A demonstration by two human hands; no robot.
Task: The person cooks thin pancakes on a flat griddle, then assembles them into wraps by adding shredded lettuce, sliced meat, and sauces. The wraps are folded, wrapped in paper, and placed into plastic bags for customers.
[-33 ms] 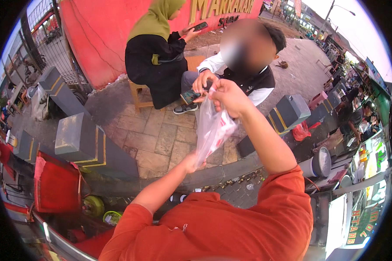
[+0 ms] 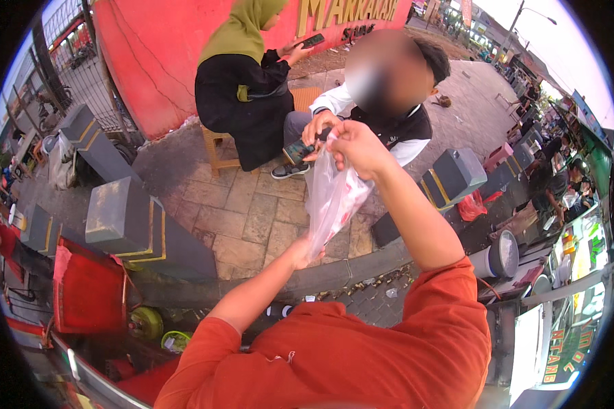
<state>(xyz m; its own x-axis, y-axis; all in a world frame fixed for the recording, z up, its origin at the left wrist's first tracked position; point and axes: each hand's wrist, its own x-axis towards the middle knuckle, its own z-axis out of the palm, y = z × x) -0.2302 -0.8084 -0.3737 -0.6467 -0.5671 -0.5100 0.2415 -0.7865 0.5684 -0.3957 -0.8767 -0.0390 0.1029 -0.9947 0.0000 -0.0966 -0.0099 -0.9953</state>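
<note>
- Raised gold letters (image 2: 348, 15) stand on the red wall (image 2: 150, 65); coloured lettering also runs on the stall panel (image 2: 567, 358) at lower right.
- The translucent bag (image 2: 329, 198) is thin, crumpled plastic, stretched at a slant, with red and white showing through; any print on it is too blurred to read.
- It is held in the air, in view over the paving (image 2: 252, 221), its lower end near the curb edge (image 2: 348, 274).
- Right hand (image 2: 359, 148): fingers clamped on the bag's gathered top.
- Left hand (image 2: 301, 253): fingers closed round its lower end.
- Just behind the top, a seated person's hand (image 2: 318, 126) and phone (image 2: 297, 151) crowd the view; whether they touch the bag, I cannot tell.
- Grey yellow-striped blocks (image 2: 119, 213) flank the paving; a red sack (image 2: 472, 206) and bucket (image 2: 503, 252) are at right.
</note>
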